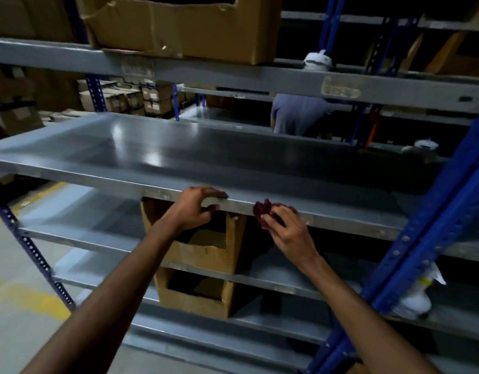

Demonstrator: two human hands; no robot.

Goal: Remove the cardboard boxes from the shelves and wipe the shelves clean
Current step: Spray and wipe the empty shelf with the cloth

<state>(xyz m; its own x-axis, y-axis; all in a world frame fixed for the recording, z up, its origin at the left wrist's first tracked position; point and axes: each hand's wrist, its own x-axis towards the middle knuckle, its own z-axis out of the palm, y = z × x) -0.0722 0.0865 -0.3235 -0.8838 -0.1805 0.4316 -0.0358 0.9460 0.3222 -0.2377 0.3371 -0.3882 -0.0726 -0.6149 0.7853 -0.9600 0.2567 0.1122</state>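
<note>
- Both hands are at the front lip of the grey metal shelf (179,155) before me, set a little apart from each other.
- My left hand (197,209) clasps the lip, fingers curled over the top edge and thumb tucked beneath it.
- My right hand (282,228) pinches a crumpled dark red cloth (265,210) and presses it to the same lip, just right of the left hand.
- Shelf top: smooth, flat sheet metal, glossy enough to carry pale patches of reflected light; nothing stands on it.
- Upper shelf: a large cardboard box (184,25), brown and creased, with a torn front wall, overhangs its beam.
- Lower shelves: two open-topped cardboard boxes, upper one (206,252) and lower one (195,300), stand one level above the other, directly beneath my left hand; each has a cut-down front wall.
- Blue perforated steel upright (427,238) slants along the right side of the rack.
- Beyond the rack, a person in a blue-grey shirt (300,114) stands with back turned.
</note>
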